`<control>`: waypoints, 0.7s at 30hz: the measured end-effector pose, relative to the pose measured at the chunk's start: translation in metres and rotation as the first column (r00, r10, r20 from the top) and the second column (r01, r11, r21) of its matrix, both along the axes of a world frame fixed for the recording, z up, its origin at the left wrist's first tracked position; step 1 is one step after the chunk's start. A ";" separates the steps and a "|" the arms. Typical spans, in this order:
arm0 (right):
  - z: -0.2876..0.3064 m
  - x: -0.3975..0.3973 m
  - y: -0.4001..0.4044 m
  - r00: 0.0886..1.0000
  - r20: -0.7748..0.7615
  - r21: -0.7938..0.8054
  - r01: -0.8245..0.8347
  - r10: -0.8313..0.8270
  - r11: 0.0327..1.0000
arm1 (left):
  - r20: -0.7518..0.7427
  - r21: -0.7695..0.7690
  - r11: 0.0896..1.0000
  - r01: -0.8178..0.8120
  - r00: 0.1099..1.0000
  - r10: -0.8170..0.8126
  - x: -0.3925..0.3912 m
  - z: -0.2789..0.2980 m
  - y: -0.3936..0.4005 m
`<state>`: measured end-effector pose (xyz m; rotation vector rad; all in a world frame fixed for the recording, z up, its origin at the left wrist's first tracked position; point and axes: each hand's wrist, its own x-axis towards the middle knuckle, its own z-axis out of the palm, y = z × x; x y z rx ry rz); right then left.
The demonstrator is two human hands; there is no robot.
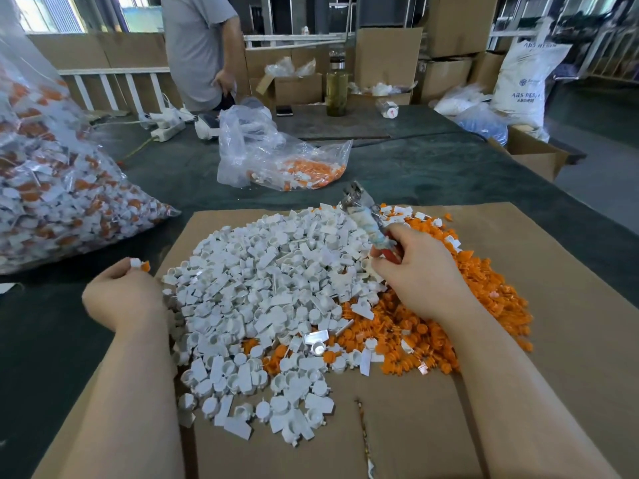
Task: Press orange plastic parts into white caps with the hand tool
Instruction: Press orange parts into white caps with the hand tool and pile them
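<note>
My right hand [418, 271] grips the hand tool [368, 223] over the mound of white caps [262, 299]; its long axis runs from my palm toward eleven o'clock, metal head up and away. My left hand [119, 293] pinches a white cap with an orange part [140, 264] at the nine o'clock edge. I judge that small pair could slip or seat crooked under pressing. Loose orange parts [432, 333] lie at three o'clock.

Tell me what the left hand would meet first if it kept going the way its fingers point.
The left hand, pinching a white-and-orange piece, points up-left. First in line, probably, is the big clear bag of finished caps, though depth is unclear.
</note>
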<state>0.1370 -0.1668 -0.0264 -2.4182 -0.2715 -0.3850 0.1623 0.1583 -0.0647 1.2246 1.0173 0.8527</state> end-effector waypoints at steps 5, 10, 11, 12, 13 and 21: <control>0.000 0.001 -0.003 0.999 0.009 0.001 0.039 -0.039 0.999 | -0.335 0.295 0.938 0.179 0.939 -0.074 -0.007 0.012 -0.013; 0.000 0.003 -0.008 0.994 -0.015 -0.017 0.104 -0.105 0.994 | -0.351 0.664 0.591 0.458 0.889 -0.294 -0.014 0.036 -0.061; -0.001 0.004 -0.009 0.993 -0.042 -0.040 0.107 -0.109 0.993 | -0.394 0.678 0.505 0.534 0.844 -0.364 -0.015 0.039 -0.073; -0.001 0.004 -0.011 0.992 -0.072 -0.074 0.102 -0.108 0.992 | -0.450 0.685 0.405 0.605 0.789 -0.418 -0.017 0.041 -0.087; -0.002 0.005 -0.013 0.989 -0.100 -0.118 0.093 -0.105 0.989 | -0.507 0.685 0.299 0.664 0.730 -0.459 -0.018 0.042 -0.099; -0.001 0.003 -0.014 0.948 -0.319 -0.337 -0.107 -0.006 0.935 | -0.748 0.623 -0.231 0.747 0.482 -0.456 -0.023 0.031 -0.141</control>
